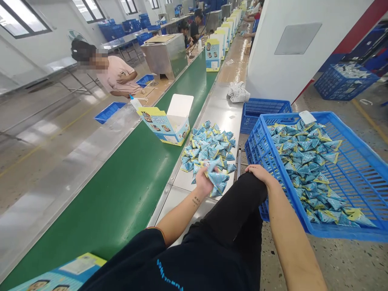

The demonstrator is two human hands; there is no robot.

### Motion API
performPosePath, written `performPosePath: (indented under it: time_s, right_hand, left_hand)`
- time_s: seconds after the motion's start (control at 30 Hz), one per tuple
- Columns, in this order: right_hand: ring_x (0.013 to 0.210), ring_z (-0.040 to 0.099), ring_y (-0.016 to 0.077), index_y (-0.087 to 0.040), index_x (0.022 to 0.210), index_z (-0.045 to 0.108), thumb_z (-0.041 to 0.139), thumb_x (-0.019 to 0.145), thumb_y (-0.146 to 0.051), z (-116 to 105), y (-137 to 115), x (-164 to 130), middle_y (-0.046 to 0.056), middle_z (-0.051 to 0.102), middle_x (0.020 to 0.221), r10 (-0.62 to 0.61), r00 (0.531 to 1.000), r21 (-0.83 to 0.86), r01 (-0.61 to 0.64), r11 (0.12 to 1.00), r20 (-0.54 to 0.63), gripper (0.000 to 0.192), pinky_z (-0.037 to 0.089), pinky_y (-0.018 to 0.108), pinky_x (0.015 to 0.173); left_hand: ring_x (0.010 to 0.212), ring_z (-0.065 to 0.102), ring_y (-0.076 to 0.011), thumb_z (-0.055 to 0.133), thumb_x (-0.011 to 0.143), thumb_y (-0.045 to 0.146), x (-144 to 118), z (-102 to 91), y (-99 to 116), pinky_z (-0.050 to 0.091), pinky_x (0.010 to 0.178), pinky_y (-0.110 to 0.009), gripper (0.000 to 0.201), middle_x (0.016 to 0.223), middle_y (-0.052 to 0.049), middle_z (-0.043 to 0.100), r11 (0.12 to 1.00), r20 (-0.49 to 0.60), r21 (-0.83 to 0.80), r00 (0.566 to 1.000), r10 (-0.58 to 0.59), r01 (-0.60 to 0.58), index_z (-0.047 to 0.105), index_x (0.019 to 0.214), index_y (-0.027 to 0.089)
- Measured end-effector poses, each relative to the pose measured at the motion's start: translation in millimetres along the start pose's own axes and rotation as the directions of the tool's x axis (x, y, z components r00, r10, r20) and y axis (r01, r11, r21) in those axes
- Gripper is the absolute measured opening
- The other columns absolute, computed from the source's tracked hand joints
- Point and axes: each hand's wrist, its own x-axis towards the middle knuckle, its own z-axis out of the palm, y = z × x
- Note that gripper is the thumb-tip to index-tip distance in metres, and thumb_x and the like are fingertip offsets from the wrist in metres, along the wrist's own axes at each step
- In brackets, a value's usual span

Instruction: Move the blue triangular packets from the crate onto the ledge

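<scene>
My left hand (205, 180) is closed around a blue and yellow triangular packet (216, 176), possibly more than one. It is at the near edge of a heaped pile of the same packets (209, 141) on the metal side table (178, 198). My right hand (257, 173) lies on my black-trousered knee, fingers stretched over it, holding nothing. Just right of that knee stands a big blue crate (357, 161) with many such packets (306, 161) inside. An open-topped printed carton (169, 127) stands on the green conveyor belt (121, 186), its white flap up.
Another carton (66, 275) is at the lower left on the belt. Further cartons (213, 54) line the belt ahead. A striped cloth (238, 92) and a smaller blue crate (263, 111) are near the white pillar (273, 72). Across the belt is a person in pink (119, 74).
</scene>
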Motion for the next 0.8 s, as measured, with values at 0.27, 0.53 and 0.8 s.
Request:
performPosePath:
  time_s: [0.27, 0.53, 0.8]
  right_hand:
    - [0.093, 0.068, 0.027, -0.023, 0.075, 0.073, 0.056, 0.071, -0.032, -2.6, 7.5, 0.2, 0.004, 0.077, 0.092, 0.036, 0.998, 0.023, -0.037, 0.999, 0.041, 0.02, 0.053, 0.032, 0.082]
    - [0.096, 0.068, 0.0279, -0.023, 0.092, 0.072, 0.062, 0.077, -0.035, -0.6, 10.8, 4.4, 0.005, 0.076, 0.101, 0.083, 0.995, 0.01, -0.084, 0.996, 0.049, 0.022, 0.054, 0.034, 0.083]
    - [0.097, 0.067, 0.029, -0.024, 0.088, 0.073, 0.063, 0.079, -0.035, -1.2, 14.0, 6.3, 0.005, 0.077, 0.1, 0.058, 0.998, -0.008, -0.057, 0.998, 0.037, 0.018, 0.054, 0.034, 0.082]
  left_hand:
    - [0.069, 0.066, -0.025, 0.071, 0.066, 0.025, 0.7, -19.7, 5.8, 0.054, 0.075, -0.041, 0.027, 0.071, -0.003, 0.065, 1.0, -0.012, 0.009, 1.0, 0.014, -0.014, 0.062, 0.09, 0.02]
    - [0.066, 0.062, -0.0224, 0.065, 0.072, 0.037, 4.9, -28.1, 21.4, 0.052, 0.075, -0.04, 0.025, 0.071, -0.004, 0.062, 0.986, -0.102, -0.081, 0.985, 0.141, -0.149, 0.065, 0.091, 0.02]
    - [0.064, 0.063, -0.0217, 0.068, 0.075, 0.04, 10.7, -44.4, 47.5, 0.053, 0.072, -0.04, 0.022, 0.071, -0.002, 0.063, 0.983, -0.131, 0.002, 0.975, 0.181, -0.182, 0.064, 0.09, 0.023]
